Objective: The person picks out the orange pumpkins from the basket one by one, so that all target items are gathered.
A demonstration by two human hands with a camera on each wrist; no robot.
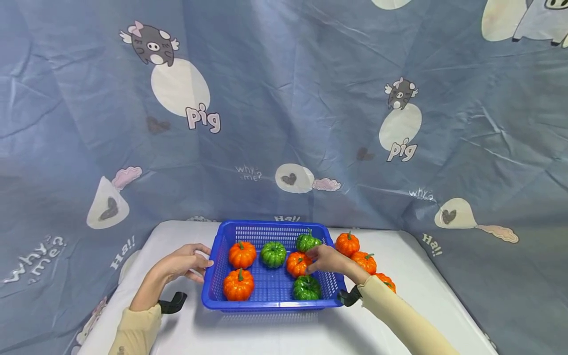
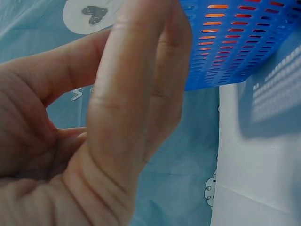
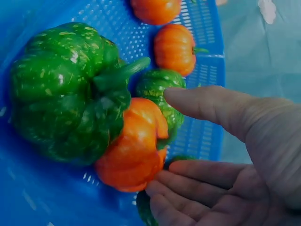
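Observation:
A blue plastic basket [image 1: 266, 304] holds small pumpkins, orange and green. My right hand [image 1: 327, 260] reaches inside it at an orange pumpkin [image 1: 298, 265]. In the right wrist view its fingertips touch or nearly touch that orange pumpkin [image 3: 134, 150], while the thumb stands apart from the fingers. Green pumpkins [image 1: 307, 288] [image 1: 307, 241] lie in front of and behind it. My left hand [image 1: 188, 261] is at the basket's left rim with loosely bent fingers; the left wrist view shows it beside the basket wall [image 2: 225, 52]. Whether it touches the rim is hard to tell.
Left in the basket lie two orange pumpkins [image 1: 242, 254] [image 1: 238, 285], with a green pumpkin [image 1: 273, 254] near the middle. Outside, right of the basket, orange pumpkins [image 1: 347, 244] line the white table [image 1: 177, 325]. A blue patterned cloth [image 1: 266, 123] hangs behind.

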